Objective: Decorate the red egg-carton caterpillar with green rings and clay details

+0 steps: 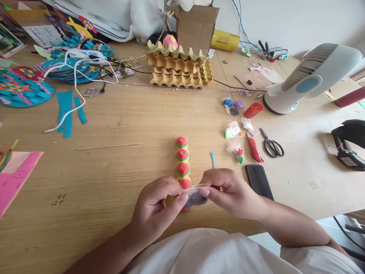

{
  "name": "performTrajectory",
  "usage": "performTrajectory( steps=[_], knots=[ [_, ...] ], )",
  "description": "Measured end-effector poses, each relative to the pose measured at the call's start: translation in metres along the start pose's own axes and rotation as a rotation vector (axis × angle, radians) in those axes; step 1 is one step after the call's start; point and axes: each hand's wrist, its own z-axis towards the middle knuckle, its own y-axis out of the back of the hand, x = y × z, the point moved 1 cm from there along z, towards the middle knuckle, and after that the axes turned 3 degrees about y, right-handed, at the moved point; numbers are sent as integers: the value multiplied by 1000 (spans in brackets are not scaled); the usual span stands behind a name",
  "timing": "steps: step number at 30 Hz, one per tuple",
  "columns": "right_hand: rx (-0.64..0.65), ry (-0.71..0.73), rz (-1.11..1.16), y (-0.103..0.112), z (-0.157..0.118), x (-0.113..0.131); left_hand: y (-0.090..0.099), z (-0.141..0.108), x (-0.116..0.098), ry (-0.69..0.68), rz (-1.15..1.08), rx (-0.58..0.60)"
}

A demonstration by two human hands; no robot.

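Both hands pinch a small clear plastic bag with dark clay-like stuff inside, close to the table's front edge. My left hand grips the bag's left top edge between thumb and fingers. At the other end, my right hand has its thumb and fingers closed on the rim. Beneath the bag lies a row of egg-carton cups covered in red, green and yellow, partly hidden by the hands and bag. A small blue plastic tool rests just beyond my right hand.
Right of the row are small bags of coloured clay, a red cutter, scissors, a phone, a red cup and a white fan. Egg cartons stand behind. A thin stick and blue strips lie left.
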Motion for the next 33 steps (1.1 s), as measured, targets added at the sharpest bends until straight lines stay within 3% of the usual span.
performTrajectory(
  steps=[6,12,23,33],
  knots=[
    [-82,-80,21,3,-3,-5,4,-7,11,134,-108,-21],
    [-83,-105,-12,5,-5,-5,6,-6,9,114,-116,-16],
    [-45,26,-100,5,-4,2,3,1,1,57,-37,3],
    [-118,213,-200,4,-1,-2,3,2,-3,-115,143,-32]
  ],
)
